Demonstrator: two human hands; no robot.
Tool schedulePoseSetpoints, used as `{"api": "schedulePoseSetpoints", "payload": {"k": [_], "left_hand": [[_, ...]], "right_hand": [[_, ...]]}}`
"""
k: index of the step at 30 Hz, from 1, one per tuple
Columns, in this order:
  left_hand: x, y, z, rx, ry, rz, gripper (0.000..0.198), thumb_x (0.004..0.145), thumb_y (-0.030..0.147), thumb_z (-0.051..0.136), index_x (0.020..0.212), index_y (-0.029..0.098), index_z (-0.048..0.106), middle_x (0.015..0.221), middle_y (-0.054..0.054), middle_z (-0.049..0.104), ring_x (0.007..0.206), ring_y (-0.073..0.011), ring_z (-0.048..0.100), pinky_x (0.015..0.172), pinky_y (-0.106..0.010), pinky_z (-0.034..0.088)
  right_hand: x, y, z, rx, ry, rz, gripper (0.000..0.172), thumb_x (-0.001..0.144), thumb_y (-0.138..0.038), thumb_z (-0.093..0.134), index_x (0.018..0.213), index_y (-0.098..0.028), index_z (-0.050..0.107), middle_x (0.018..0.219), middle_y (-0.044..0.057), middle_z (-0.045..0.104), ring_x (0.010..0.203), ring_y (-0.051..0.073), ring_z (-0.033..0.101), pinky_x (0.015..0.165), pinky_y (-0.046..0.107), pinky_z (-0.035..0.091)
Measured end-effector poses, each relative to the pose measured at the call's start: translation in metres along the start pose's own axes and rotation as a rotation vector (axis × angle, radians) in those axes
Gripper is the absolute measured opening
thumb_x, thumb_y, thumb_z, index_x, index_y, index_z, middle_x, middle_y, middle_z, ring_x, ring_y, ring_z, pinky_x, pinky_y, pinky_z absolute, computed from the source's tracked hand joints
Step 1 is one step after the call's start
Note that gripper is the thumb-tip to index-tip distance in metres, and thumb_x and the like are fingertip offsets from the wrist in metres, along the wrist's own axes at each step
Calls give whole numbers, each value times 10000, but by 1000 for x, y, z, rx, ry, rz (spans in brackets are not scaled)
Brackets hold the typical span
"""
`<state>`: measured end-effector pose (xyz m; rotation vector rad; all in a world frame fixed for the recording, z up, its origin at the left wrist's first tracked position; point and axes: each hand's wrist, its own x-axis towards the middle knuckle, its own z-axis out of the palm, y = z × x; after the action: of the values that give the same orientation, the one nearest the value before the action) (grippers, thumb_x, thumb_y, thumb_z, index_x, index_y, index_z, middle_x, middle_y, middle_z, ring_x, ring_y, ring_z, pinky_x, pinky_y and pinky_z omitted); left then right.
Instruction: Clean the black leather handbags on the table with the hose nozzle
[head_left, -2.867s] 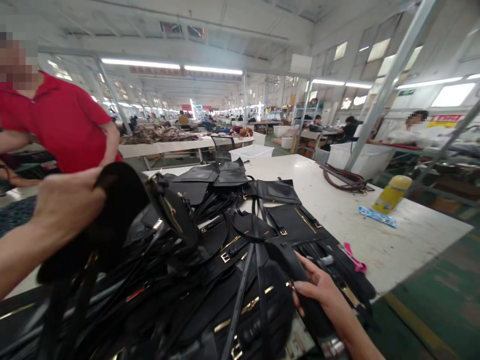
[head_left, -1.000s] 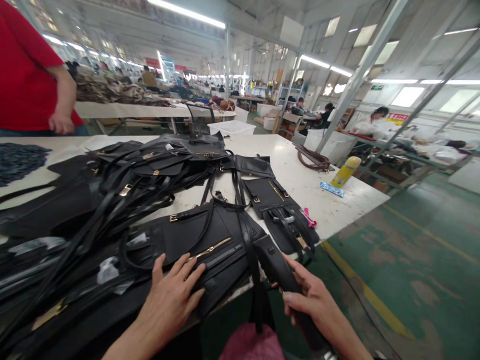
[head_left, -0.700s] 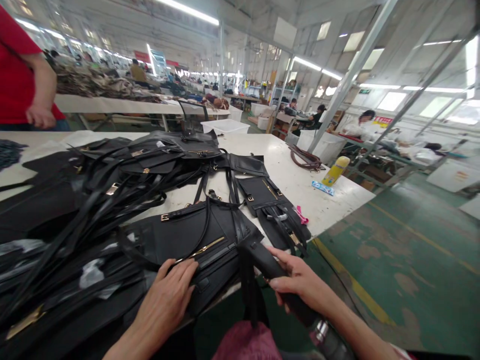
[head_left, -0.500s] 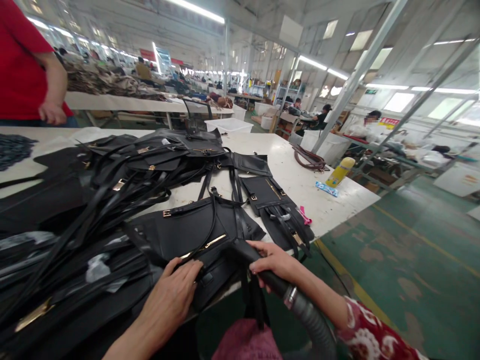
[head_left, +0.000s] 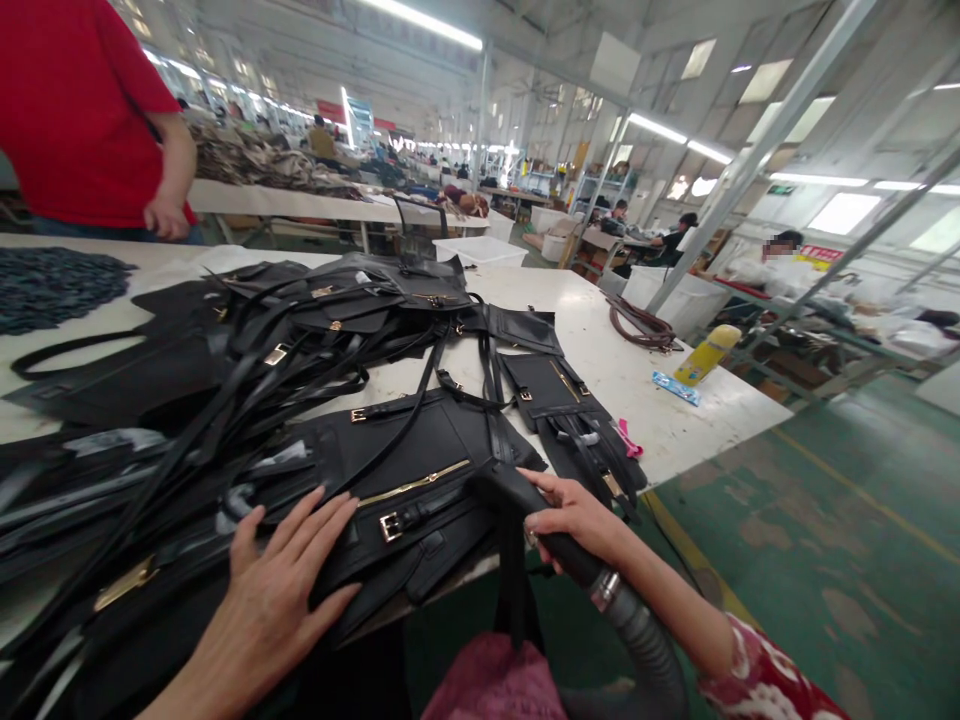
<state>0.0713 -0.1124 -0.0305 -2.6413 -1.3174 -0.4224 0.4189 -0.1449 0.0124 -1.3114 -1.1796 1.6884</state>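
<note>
My left hand [head_left: 279, 590] is open, fingers spread, palm down on black bag pieces at the table's near edge. Just beyond its fingertips lies a black leather bag panel [head_left: 412, 440] with a gold zipper [head_left: 416, 482] and a gold-buckled strap [head_left: 389, 527]. My right hand [head_left: 574, 515] is closed around the black nozzle [head_left: 501, 488] of a ribbed grey hose [head_left: 649, 640]. A metal clamp [head_left: 606, 590] joins nozzle and hose. The nozzle's tip is over the panel's right end; whether it touches cannot be told.
More black bag pieces and straps [head_left: 300, 320] heap up on the white table [head_left: 585, 290]. Toward its right stand a yellow bottle [head_left: 707, 354], a blue packet [head_left: 676, 387] and coiled brown cords [head_left: 637, 325]. A person in a red shirt [head_left: 90, 110] stands across the table.
My left hand has moved left off the panel and spread its fingers, uncovering the zipper and a buckle. My right hand still grips the nozzle. The view has swung slightly left.
</note>
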Motion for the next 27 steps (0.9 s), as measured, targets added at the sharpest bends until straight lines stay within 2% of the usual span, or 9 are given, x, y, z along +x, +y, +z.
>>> {"api": "schedulePoseSetpoints", "payload": {"k": [2, 5, 9, 12, 14, 16, 20, 24, 27], "left_hand": [[-4, -2, -1, -10, 17, -35, 657, 706, 395, 514, 1292, 182, 307, 1287, -102, 449, 1243, -302, 280, 1011, -531, 70], [-11, -7, -5, -30, 7, -72, 673, 689, 401, 527, 1282, 168, 310, 1258, -114, 477, 1215, -287, 338, 1026, -481, 104], [-22, -10, -10, -50, -18, -91, 711, 679, 422, 547, 1293, 181, 282, 1267, -107, 466, 1194, -261, 376, 1036, -423, 131], [-29, -8, -13, -39, 23, -131, 694, 689, 411, 544, 1285, 176, 278, 1278, -120, 451, 1229, -285, 313, 1023, -465, 126], [-33, -6, -13, -38, 80, -151, 702, 681, 420, 552, 1278, 177, 274, 1269, -128, 459, 1243, -303, 280, 1011, -504, 112], [-36, -8, -14, -50, 112, -175, 737, 668, 432, 561, 1288, 179, 253, 1268, -133, 459, 1246, -310, 269, 1004, -519, 111], [-46, -20, -15, -49, 81, -183, 741, 675, 460, 556, 1301, 198, 260, 1293, -123, 435, 1237, -305, 286, 989, -500, 157], [-55, -26, -15, 6, 27, -161, 540, 738, 412, 510, 1244, 261, 400, 1324, -69, 410, 1221, -299, 312, 941, -474, 238], [-56, -21, -19, 6, 27, -196, 496, 745, 358, 506, 1227, 265, 437, 1314, -63, 425, 1195, -303, 343, 915, -474, 270]], "right_hand": [[7, 1, 2, 0, -19, 49, 686, 636, -192, 591, 1278, -218, 353, 618, -29, 585, 402, 131, 558, 338, 235, 463], [29, 0, 3, -23, 22, 62, 685, 639, -222, 581, 1281, -212, 343, 636, -15, 594, 397, 140, 562, 334, 251, 462], [60, -5, 8, -63, 111, -19, 672, 639, -230, 593, 1270, -208, 363, 602, -35, 563, 386, 126, 545, 332, 238, 451], [61, -10, 20, -75, 166, -88, 700, 661, -233, 587, 1303, -226, 307, 597, -51, 552, 389, 103, 529, 351, 217, 446], [48, -14, 32, -80, 112, -97, 712, 667, -223, 592, 1313, -221, 292, 578, -51, 561, 379, 100, 519, 351, 212, 437], [30, -18, 45, -74, 5, -81, 723, 662, -199, 605, 1314, -224, 295, 595, -42, 583, 375, 93, 508, 351, 208, 431], [0, -24, 77, -52, -205, -14, 721, 635, -146, 628, 1284, -287, 346, 837, -7, 611, 424, 60, 510, 369, 176, 421], [1, -24, 105, -100, -359, 64, 722, 605, -123, 646, 1257, -298, 390, 873, -7, 602, 413, 41, 502, 361, 148, 397], [15, -23, 122, -80, -374, 23, 705, 599, -127, 644, 1244, -287, 408, 825, -16, 600, 398, 44, 496, 347, 151, 402]]}}
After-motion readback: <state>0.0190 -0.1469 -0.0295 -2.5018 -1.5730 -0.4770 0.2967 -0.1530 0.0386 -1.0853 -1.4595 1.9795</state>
